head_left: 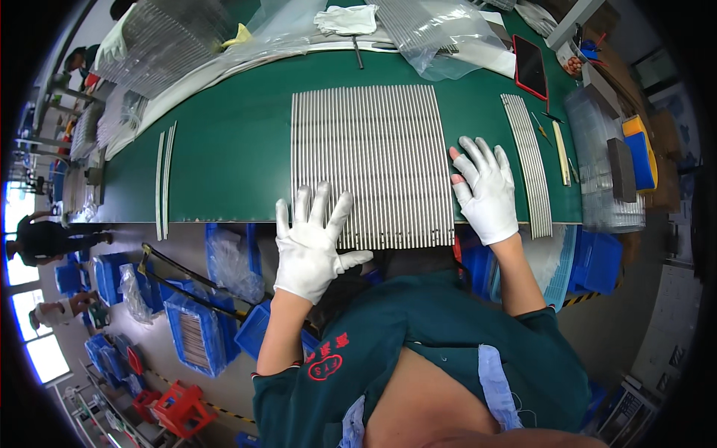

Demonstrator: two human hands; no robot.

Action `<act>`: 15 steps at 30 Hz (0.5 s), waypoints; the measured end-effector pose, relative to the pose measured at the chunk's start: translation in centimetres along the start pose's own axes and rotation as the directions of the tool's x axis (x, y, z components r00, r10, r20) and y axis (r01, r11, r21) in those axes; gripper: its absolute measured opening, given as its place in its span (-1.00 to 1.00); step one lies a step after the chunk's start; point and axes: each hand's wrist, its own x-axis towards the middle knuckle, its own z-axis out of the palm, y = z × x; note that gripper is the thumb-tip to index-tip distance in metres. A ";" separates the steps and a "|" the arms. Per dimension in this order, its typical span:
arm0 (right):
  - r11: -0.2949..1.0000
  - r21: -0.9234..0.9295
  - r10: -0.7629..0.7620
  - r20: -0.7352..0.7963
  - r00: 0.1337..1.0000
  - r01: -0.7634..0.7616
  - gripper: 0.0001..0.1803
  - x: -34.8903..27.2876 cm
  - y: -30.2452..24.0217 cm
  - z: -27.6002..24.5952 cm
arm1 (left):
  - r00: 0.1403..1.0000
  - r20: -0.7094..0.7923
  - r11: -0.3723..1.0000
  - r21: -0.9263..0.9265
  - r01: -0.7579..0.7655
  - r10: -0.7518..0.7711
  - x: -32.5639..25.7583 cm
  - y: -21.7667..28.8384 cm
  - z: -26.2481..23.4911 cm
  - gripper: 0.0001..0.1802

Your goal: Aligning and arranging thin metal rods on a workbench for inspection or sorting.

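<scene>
Many thin silvery metal rods [370, 149] lie side by side on a green table, forming a wide flat sheet. My left hand [310, 246], in a white glove, rests with spread fingers at the sheet's near left corner. It appears to touch the rods there. At the right edge is my right hand [484, 190], also gloved, with two bare fingertips next to the outermost rod. Its fingers are stretched out and nothing shows in them. Further right lies a narrower group of similar rods [527, 160].
Two or three loose strips [166, 179] lie at the left. Clear plastic bags [441, 45], a folded white glove [346, 20] and a red-edged phone [529, 67] sit at the back. Clear boxes [597, 164] stand on the right. The green table's [224, 149] front edge runs close to my body.
</scene>
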 end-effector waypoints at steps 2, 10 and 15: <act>1.000 0.003 -0.002 -0.002 1.000 0.002 -0.62 -0.1 0.1 0.4 | 1.000 0.019 1.000 -0.015 0.014 -0.013 -0.8 -0.6 0.1 0.03; 1.000 0.001 0.009 0.024 1.000 -0.009 -0.60 0.0 0.1 -0.2 | 0.999 0.010 0.995 -0.094 -0.036 0.037 -1.4 -0.7 -0.2 -0.06; 0.993 0.119 -0.017 0.032 0.999 0.013 -0.53 0.2 0.3 -0.2 | 0.999 -0.013 0.990 -0.133 -0.034 0.033 -1.5 -0.8 0.0 -0.14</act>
